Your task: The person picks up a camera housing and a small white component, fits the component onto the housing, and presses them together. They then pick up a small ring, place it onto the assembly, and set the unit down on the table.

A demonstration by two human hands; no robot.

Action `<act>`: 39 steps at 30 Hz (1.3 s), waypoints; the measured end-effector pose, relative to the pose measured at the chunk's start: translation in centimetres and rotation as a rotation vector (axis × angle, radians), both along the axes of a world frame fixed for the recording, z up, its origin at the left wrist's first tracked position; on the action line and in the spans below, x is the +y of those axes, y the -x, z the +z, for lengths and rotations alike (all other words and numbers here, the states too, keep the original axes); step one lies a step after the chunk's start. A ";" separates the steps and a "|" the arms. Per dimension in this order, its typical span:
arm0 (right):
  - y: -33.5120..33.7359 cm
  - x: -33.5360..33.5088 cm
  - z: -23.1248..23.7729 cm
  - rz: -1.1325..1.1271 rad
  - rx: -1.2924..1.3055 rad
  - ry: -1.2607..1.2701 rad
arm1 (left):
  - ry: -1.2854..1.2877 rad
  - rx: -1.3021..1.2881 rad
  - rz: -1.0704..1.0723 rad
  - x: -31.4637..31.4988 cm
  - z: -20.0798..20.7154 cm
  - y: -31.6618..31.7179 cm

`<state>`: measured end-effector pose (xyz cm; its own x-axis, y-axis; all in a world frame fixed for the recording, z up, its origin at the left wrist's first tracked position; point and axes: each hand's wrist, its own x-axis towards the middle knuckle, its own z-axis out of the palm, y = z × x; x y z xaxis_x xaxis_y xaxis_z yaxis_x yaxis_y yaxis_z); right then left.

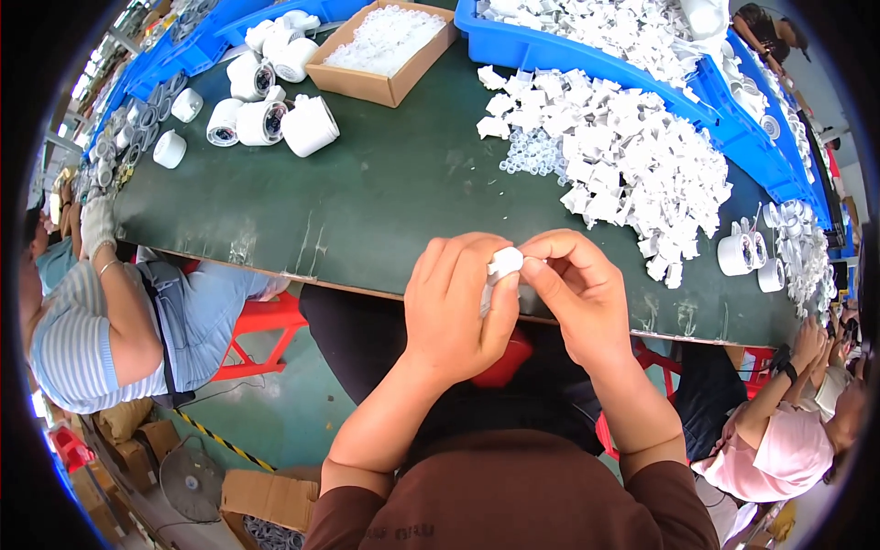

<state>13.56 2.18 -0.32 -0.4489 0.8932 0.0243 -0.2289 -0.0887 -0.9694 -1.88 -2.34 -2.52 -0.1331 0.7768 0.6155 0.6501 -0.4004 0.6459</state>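
While left fingers (500, 307) clamp small, blocky white piece (505, 262), right fingers (547, 282) pinch together at its edge.

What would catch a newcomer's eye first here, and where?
The heap of small white plastic pieces on the dark green tabletop, right of centre. Behind it lies a long blue plastic tray of similar pieces. At centre, a small white plastic piece sits in the grip of the bare left hand, the bare right hand touching it.

left hand (456, 302) and right hand (579, 298) pinch close together, fingers (449, 261) curled, forearms (390, 408) angled inward.
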 end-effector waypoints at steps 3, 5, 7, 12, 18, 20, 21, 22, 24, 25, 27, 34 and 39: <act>-0.7 1.5 0.6 0.107 -0.210 -0.089 | 0.025 0.063 -0.007 -0.1 0.8 0.8; -1.4 3.9 1.8 0.218 -0.392 -0.144 | 0.036 0.111 0.011 -0.1 1.3 1.2; -0.7 5.9 2.3 0.037 -0.643 -0.408 | 0.107 0.185 0.001 0.1 1.7 1.4; 2.1 9.7 0.1 -0.130 -0.825 -1.128 | 0.071 0.227 0.029 0.7 1.4 1.1; 2.6 10.0 -1.5 -0.131 -0.978 -1.280 | 0.088 0.197 0.030 0.7 1.7 1.4; 2.3 9.3 -0.6 -0.155 -0.872 -1.231 | 0.105 0.181 0.035 0.5 1.9 1.6; 1.8 8.7 -0.1 -0.152 -0.873 -1.228 | 0.122 0.184 0.033 0.4 1.9 1.7; 1.2 7.8 0.6 -0.112 -0.798 -0.980 | 0.136 0.185 0.032 0.3 1.9 1.8; -0.1 5.9 2.8 0.033 -0.631 -0.413 | 0.139 0.171 0.010 0.3 1.8 2.0; -0.6 5.0 2.9 0.027 -0.635 -0.410 | 0.137 0.163 -0.025 0.5 1.9 1.9; -1.5 3.7 3.0 0.131 -0.459 -0.248 | 0.141 0.168 -0.023 0.8 1.9 1.5; -0.8 3.0 1.9 0.136 -0.272 -0.116 | 0.073 0.207 -0.031 1.3 1.2 1.5; -0.4 3.0 1.5 0.198 -0.203 0.135 | 0.043 0.194 -0.019 1.3 0.9 1.1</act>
